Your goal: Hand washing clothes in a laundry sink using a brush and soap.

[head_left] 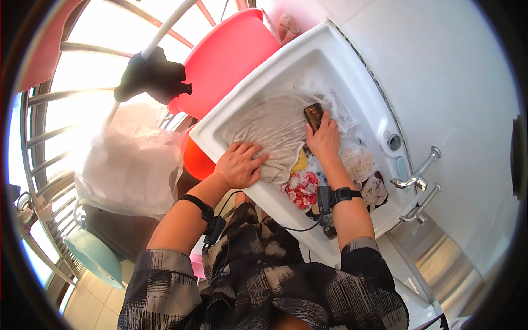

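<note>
A wet light-grey cloth (269, 124) is spread over the left part of a white sink (253, 82). My left hand (240, 164) presses on the cloth's near-left edge with bent fingers, gripping it against the sink. In my right hand (323, 136) is a dark brown scrubbing brush (314, 116), its back upward, at the cloth's right side; its bristles are hidden. Below the right hand lie a red-and-white patterned cloth (302, 190) and a bit of yellow cloth (300, 161). Soapy, pale wet laundry (358, 164) sits to the right of my right wrist.
A chrome tap (415, 180) is mounted on the wall right of the sink, near a round drain hole (394, 142). Behind the sink's left edge stands a large pink tub (234, 58). Further left are an orange-red basin (197, 159), a pale green basin (96, 258) and a hanging black cloth (151, 77).
</note>
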Motion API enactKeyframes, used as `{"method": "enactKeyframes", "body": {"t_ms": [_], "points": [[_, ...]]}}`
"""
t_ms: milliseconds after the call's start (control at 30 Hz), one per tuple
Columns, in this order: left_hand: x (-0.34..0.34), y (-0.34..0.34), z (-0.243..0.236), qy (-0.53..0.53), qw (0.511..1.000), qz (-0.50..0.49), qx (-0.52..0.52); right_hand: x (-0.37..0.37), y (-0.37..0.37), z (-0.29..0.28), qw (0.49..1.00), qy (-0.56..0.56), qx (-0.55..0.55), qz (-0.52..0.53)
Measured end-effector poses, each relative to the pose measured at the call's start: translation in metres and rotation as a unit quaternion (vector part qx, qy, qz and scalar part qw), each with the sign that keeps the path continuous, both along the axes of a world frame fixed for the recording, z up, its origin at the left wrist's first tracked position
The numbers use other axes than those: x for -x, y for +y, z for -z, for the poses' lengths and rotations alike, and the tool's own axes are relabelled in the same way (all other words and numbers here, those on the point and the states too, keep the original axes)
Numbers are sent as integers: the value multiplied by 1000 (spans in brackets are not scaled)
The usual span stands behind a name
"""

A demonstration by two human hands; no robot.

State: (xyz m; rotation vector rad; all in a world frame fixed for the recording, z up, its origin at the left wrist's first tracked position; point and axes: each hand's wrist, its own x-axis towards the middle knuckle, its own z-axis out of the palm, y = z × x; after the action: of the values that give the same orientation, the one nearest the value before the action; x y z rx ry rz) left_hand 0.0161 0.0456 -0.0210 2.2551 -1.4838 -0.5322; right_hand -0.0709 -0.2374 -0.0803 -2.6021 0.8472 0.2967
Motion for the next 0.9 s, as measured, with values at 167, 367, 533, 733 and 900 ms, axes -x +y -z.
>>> {"method": "enactKeyframes", "body": {"t_ms": [167, 367, 533, 733, 900], "points": [[-1, -6, -2, -2, 1000, 10, -13, -12, -13, 14, 984, 38, 8, 171], [-4, -1, -2, -27, 999, 8, 19, -5, 69, -25, 988, -84, -77, 102], [-2, -3, 1, -8, 1000, 8, 25, -47, 41, -22, 996, -38, -21, -81], [0, -3, 0, -6, 1000, 12, 24, -80, 18, -4, 995, -54, 12, 87], [-3, 7, 1, -6, 1000, 22, -18, -42, 102, -34, 979, -74, -92, -167]]}}
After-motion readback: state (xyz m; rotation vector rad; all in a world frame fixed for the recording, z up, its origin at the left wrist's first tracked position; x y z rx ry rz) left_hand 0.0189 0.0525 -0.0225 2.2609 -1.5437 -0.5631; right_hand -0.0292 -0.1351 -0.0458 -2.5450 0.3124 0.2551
